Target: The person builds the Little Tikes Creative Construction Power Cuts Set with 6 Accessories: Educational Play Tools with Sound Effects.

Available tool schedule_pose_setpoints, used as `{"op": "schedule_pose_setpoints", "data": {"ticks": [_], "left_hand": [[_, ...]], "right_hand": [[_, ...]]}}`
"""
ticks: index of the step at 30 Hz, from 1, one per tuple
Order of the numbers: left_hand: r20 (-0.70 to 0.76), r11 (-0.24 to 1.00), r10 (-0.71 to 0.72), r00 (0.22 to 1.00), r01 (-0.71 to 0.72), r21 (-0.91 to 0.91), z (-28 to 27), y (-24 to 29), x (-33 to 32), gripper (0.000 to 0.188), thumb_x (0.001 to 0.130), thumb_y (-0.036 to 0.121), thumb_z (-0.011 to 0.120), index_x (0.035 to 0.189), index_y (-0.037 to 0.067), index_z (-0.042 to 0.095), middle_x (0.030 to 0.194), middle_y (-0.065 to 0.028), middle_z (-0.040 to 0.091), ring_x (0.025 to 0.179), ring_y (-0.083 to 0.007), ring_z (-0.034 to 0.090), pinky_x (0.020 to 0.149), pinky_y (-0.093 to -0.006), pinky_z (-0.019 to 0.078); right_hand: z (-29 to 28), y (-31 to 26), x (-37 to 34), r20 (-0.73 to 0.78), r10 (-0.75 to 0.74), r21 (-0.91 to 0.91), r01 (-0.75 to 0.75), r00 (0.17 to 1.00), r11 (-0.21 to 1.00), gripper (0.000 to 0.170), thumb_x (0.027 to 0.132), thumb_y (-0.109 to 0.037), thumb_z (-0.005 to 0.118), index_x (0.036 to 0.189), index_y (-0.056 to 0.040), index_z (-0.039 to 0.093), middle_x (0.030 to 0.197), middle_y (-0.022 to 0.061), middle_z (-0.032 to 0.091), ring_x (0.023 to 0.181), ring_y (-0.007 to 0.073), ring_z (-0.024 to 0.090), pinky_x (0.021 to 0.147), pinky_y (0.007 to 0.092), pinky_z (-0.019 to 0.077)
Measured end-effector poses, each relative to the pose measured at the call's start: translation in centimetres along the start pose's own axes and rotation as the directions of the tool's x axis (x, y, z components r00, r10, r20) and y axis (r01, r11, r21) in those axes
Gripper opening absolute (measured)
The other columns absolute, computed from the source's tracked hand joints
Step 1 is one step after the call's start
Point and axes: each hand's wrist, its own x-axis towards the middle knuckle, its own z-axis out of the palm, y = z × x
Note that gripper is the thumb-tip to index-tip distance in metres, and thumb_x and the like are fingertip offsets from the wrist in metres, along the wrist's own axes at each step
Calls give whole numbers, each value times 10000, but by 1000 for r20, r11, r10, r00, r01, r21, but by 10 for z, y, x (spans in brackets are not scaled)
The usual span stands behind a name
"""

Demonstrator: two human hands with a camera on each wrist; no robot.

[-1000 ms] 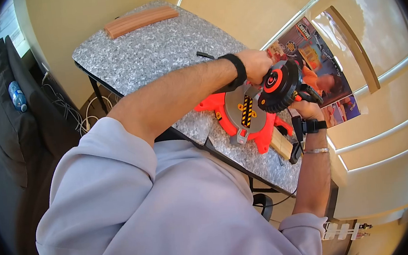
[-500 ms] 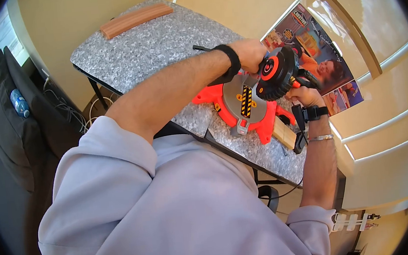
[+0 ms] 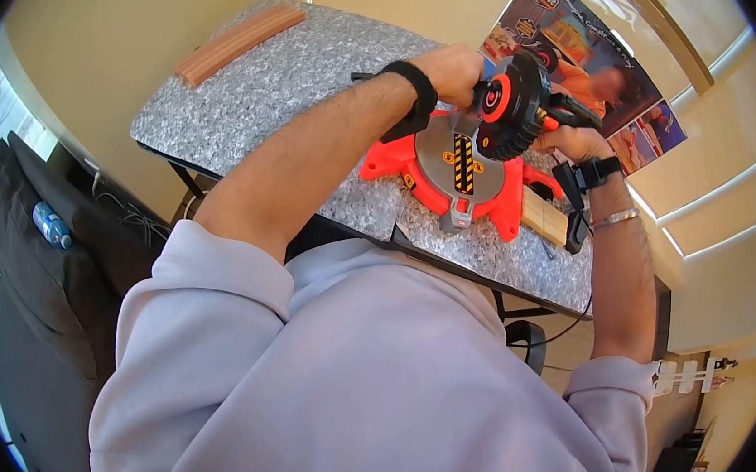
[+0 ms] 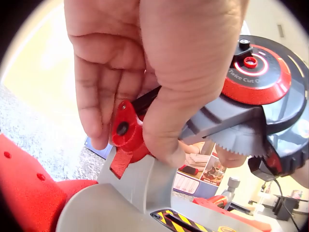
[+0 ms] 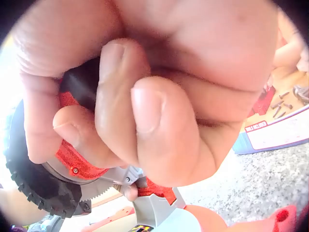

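Note:
A toy miter saw with a red base point(image 3: 507, 201) and a grey round turntable point(image 3: 439, 162) stands on the speckled table. Its head, a black blade guard point(image 3: 523, 85) with a red ring, is raised over the turntable, and grey blade teeth point(image 4: 236, 145) show below it. At the rear of the saw arm my left hand point(image 3: 455, 74) pinches the red hinge bracket point(image 4: 126, 135) between thumb and fingers. My right hand point(image 3: 576, 141) has its fingers curled round the black and red saw handle point(image 5: 79, 84); part of the handle is hidden by the fingers.
A printed product box point(image 3: 593, 60) leans upright behind the saw. Beside the base lies a pale wooden block point(image 3: 542, 220). Brown wood-look strips point(image 3: 241, 42) rest at the table's far left. A dark sofa point(image 3: 47, 295) holds a plastic bottle point(image 3: 51, 226).
The head view has shifted, so the saw's base and right forearm sit further right and higher in the picture. Both hands keep their places on the saw.

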Motion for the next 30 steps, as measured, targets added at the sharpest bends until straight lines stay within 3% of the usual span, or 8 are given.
{"op": "schedule_pose_setpoints", "data": {"ticks": [10,12,14,17,24,26,28,30], "left_hand": [[18,998,-49,999,48,43,6,-9,4,320,651,201,917,911,52,804,793,-173,749,748,-358,723,691,-429,563],[53,994,-25,998,19,107,7,-8,9,311,650,188,915,902,49,798,786,-172,746,754,-358,723,706,-436,572],[-63,984,124,990,-114,140,20,-20,16,287,659,176,905,884,45,785,794,-178,743,770,-373,727,732,-446,586],[29,977,57,998,-62,205,3,-2,11,269,664,169,888,864,31,772,831,-215,734,817,-416,723,761,-483,587],[167,975,-83,982,45,219,-10,19,1,299,727,191,868,943,13,763,866,-254,727,842,-460,709,790,-509,585],[214,978,-55,975,10,209,-15,21,-5,335,741,144,863,1032,18,756,840,-247,729,821,-431,725,772,-483,592],[216,995,-51,975,30,99,-22,25,-9,312,781,31,791,1089,23,748,826,-219,745,823,-357,756,767,-443,599],[247,993,-90,965,68,95,-19,15,-9,425,778,13,772,1199,34,721,932,-230,744,892,-390,738,814,-454,588]], "right_hand": [[0,9,6,193,30,109,-51,981,993,259,814,-159,835,1054,-90,763,762,-45,646,624,86,519,558,274,394],[14,2,-2,0,-235,364,219,972,905,302,797,-188,867,1074,-121,766,788,-56,661,646,79,527,580,260,415],[-1,0,1,153,-26,69,15,988,997,345,802,-224,883,1121,-167,765,848,-63,698,705,77,579,633,258,477],[4,3,4,211,-290,273,229,933,934,386,793,-150,884,1150,-87,752,905,-22,732,798,83,628,686,270,507],[8,-11,-12,86,-99,266,73,991,961,450,738,-117,902,1151,-42,738,956,17,747,835,116,640,752,292,510],[7,-12,-8,239,-302,139,275,923,951,466,749,-106,883,1175,-20,714,1029,28,752,892,140,655,827,310,522],[18,5,-6,190,-400,184,367,897,912,509,756,-140,869,1208,3,684,1057,80,762,944,205,694,871,335,532],[23,11,-12,161,-524,-83,540,837,838,589,740,-188,872,1250,9,653,1071,163,757,999,300,724,868,375,545]]}}
